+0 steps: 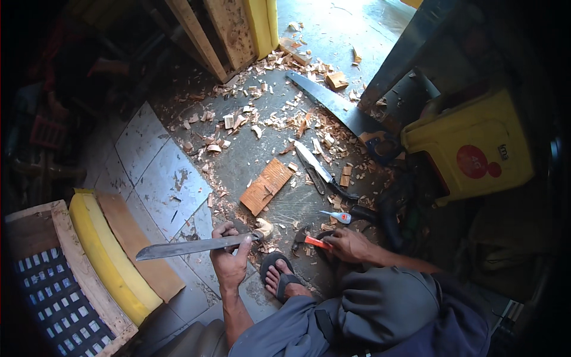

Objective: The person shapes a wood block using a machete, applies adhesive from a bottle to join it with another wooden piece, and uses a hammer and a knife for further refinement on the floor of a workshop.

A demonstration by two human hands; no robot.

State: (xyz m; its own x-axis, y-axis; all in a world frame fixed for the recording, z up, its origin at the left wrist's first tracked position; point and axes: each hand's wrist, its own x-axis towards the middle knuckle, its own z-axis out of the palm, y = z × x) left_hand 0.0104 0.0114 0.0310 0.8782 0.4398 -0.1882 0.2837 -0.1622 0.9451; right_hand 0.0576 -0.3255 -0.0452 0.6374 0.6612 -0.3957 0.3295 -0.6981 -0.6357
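Observation:
My left hand (231, 262) grips a machete (187, 247) near the base of its long grey blade, which points to the left. A pale wooden handle (264, 227) sits at the blade's right end. In my right hand (352, 245) is a hammer (317, 242) with an orange shaft, its dark head just right of that handle and apart from it. A reddish-brown wood block (266, 185) lies on the floor ahead of my hands. Beyond my right hand lies a small white bottle (341, 217) with a thin pointed nozzle.
Wood chips (253, 113) litter the floor. A handsaw (330, 106) and a knife (311, 160) lie farther out. At the right stands a yellow plastic container (493, 146); at the left, a wood-framed woven seat (58, 297). My sandalled foot (278, 276) is between my hands.

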